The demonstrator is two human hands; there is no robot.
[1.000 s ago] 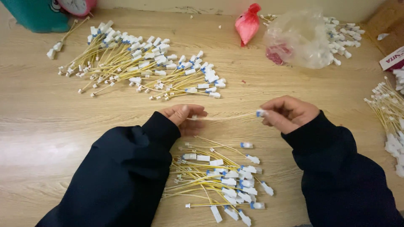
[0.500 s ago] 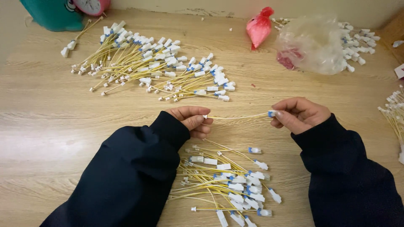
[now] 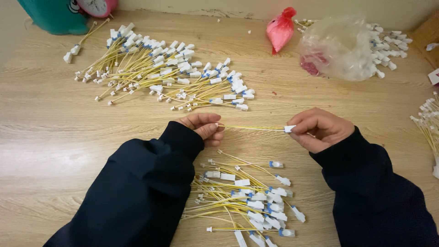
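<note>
A thin yellow wire lead [image 3: 254, 128] is stretched level between my two hands above the wooden table [image 3: 55, 137]. My left hand [image 3: 203, 128] pinches its left end. My right hand [image 3: 320, 129] pinches the white connector [image 3: 289, 129] at its right end. Just below my hands lies a loose pile of yellow leads with white and blue connectors [image 3: 244, 199]. A larger heap of the same leads [image 3: 164, 73] is spread across the far left of the table.
A clear plastic bag [image 3: 338, 45] and a small red bag [image 3: 281, 29] sit at the back right, with white connectors [image 3: 388, 43] scattered behind them. More leads [image 3: 427, 126] lie at the right edge. A teal object [image 3: 55, 16] with a pink clock [image 3: 96, 7] stands back left.
Both hands keep the same lead stretched between them. The view has shifted slightly, so everything sits a bit further right and lower in frame.
</note>
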